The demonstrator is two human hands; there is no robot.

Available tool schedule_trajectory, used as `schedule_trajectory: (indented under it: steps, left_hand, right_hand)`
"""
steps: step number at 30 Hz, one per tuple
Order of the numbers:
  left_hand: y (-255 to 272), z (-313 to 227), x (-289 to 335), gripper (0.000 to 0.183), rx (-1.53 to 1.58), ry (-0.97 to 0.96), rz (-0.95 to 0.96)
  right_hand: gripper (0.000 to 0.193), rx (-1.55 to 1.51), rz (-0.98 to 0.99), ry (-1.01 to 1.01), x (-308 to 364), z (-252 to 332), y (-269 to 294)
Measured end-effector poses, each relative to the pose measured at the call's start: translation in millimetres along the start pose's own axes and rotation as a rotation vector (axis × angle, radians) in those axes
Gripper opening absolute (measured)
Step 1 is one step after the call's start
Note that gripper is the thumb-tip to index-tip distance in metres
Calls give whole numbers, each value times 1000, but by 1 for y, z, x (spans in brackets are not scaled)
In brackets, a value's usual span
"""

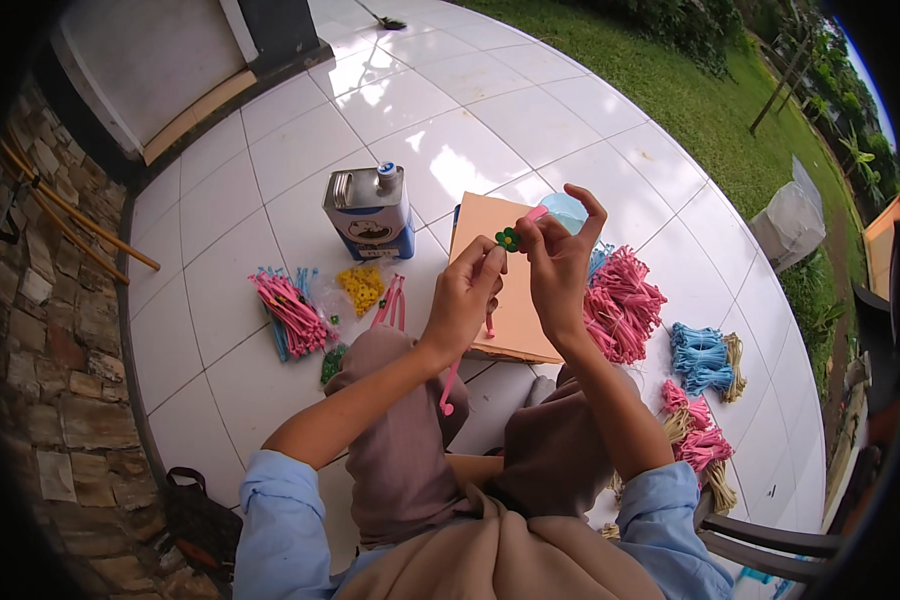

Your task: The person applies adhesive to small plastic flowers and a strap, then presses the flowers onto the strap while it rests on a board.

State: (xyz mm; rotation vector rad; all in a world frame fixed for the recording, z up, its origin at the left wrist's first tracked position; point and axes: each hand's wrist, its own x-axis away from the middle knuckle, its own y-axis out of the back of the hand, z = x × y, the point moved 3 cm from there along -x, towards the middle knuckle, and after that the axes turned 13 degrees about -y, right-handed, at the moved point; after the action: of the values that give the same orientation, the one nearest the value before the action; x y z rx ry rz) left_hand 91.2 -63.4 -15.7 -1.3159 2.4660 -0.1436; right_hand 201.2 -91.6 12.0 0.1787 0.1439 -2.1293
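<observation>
Over the board, my two hands meet at a small green flower piece [508, 239] with a yellow centre. My left hand [462, 300] is closed in a pinch at the flower's left edge. Thumb and fingers of my right hand [560, 265] pinch a pink strap [537, 212] right beside the flower, its end sticking up; the index finger is raised. Another length of pink strap [449, 392] hangs below my left hand, ending in a round tip. Whether it is the same strap is hidden by my fingers. Beneath lies a peach-coloured board [485, 212].
Left of the board stand a blue-and-white metal can [369, 215], yellow flower pieces [361, 287] and a pink strap bundle [292, 312]. Green pieces [333, 366] lie by my knee. At right are pink straps [622, 305], blue bundles [702, 360] and a light-blue bowl [564, 208].
</observation>
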Motion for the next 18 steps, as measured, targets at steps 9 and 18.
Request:
schedule_trajectory:
  steps: [9,18]
  left_hand:
    - [3,0,-2,22,-14,-9,-42]
    - [9,5,-1,22,-208,-59,-11]
  right_hand:
    - [48,-45,-26,-76,-10,-2,14]
    - [78,-131,203,-160,-3,-2,-1]
